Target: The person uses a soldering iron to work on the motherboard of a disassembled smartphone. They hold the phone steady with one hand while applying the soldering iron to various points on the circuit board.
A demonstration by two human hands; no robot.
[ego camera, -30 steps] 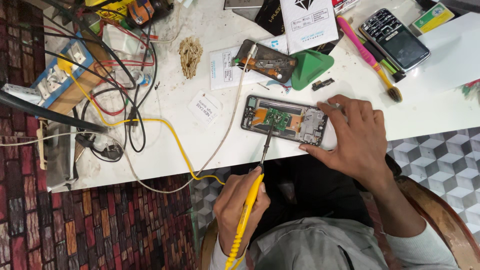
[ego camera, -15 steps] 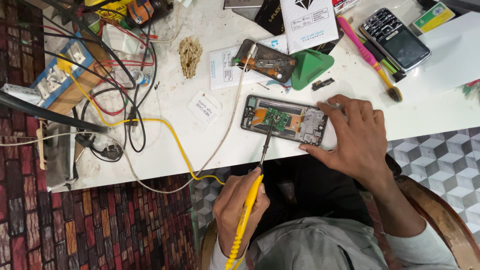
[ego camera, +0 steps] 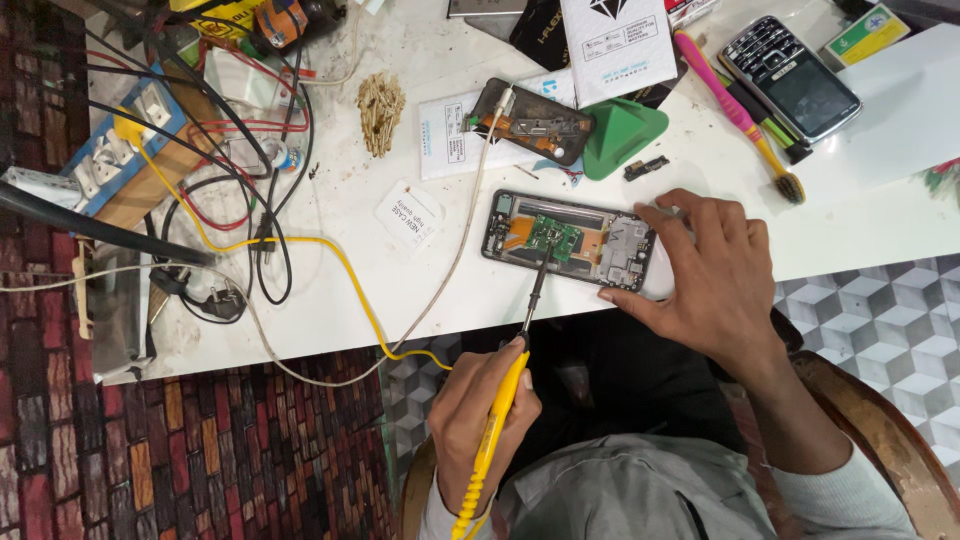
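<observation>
Left hand (ego camera: 480,425) closed around yellow soldering iron (ego camera: 497,440), fingers wrapped tight on the handle, dark tip touching the green circuit board inside the opened smartphone (ego camera: 570,240). Phone lies flat on white workbench (ego camera: 330,300), near its front edge. Far left of phone: blue power strip (ego camera: 120,150) with tangled black and red cables, yellow cord running from it to the iron. Just above phone: second opened handset (ego camera: 532,120), green triangular pry pick (ego camera: 622,135) beside it. Right hand (ego camera: 715,270) spread, fingers pressing down on phone's right end, thumb at its lower edge. Up-right of phone: pink toothbrush (ego camera: 740,115), then keypad phone (ego camera: 790,78).
</observation>
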